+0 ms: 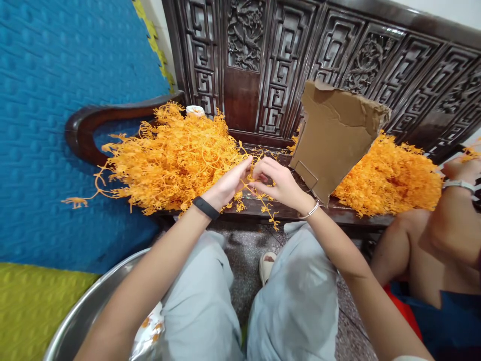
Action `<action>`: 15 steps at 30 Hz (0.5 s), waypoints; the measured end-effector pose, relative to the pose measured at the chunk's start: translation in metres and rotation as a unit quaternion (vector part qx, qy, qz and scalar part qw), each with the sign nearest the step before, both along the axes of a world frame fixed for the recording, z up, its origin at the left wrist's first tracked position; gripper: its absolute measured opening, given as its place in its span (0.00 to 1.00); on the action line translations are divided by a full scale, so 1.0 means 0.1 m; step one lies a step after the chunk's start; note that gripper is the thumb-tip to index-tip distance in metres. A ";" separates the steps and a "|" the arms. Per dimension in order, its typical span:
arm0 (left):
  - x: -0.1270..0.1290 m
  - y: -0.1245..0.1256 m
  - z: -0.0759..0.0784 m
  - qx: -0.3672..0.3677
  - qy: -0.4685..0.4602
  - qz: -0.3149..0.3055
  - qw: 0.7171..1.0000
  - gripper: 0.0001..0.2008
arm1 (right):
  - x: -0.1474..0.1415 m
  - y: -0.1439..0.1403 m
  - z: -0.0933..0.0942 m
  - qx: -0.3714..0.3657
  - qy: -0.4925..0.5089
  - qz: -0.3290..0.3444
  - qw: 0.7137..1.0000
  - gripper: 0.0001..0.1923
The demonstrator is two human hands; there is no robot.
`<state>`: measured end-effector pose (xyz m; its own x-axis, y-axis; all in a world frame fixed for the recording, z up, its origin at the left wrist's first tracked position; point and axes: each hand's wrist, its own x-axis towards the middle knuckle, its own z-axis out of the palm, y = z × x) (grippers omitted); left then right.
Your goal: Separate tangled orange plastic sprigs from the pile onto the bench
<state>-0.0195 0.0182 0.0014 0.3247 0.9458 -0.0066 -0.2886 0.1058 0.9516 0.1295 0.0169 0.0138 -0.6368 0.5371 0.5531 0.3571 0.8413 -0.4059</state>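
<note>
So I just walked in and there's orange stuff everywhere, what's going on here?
A seated person is working a thin orange plastic sprig between both hands: the left hand and right hand pinch it together over the edge of a dark carved wooden bench. A big pile of the same orange sprigs lies on the bench to the left, another pile to the right behind a torn cardboard piece. A metal basin sits by the left knee. Another person sits at the right.
</note>
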 end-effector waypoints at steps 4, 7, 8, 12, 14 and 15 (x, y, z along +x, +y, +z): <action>-0.02 -0.01 0.00 0.022 0.026 0.000 0.999 0.15 | 0.03 0.01 0.02 -0.087 0.094 0.016 0.992 0.05; -0.02 -0.03 0.03 0.019 0.026 0.028 0.999 0.14 | 0.05 0.05 0.00 -0.105 0.178 0.010 0.978 0.07; -0.02 -0.04 0.05 0.018 0.019 0.040 0.999 0.14 | 0.06 0.06 -0.01 -0.115 0.207 0.007 0.971 0.07; 0.00 -0.06 0.09 0.018 -0.013 0.069 0.997 0.11 | 0.07 0.14 -0.02 -0.194 0.298 0.000 0.935 0.10; 0.01 -0.07 0.09 0.030 -0.019 0.061 0.997 0.13 | 0.06 0.16 -0.01 -0.229 0.327 -0.003 0.917 0.10; 0.02 -0.07 0.09 0.041 -0.021 0.053 0.998 0.14 | 0.06 0.16 -0.01 -0.244 0.339 -0.004 0.909 0.09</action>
<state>-0.0179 0.0113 0.0102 0.2215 0.9715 0.0842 -0.3344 -0.0055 0.9424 0.1357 0.0329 0.0131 -0.2339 0.8270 0.5113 -0.1081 0.5005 -0.8590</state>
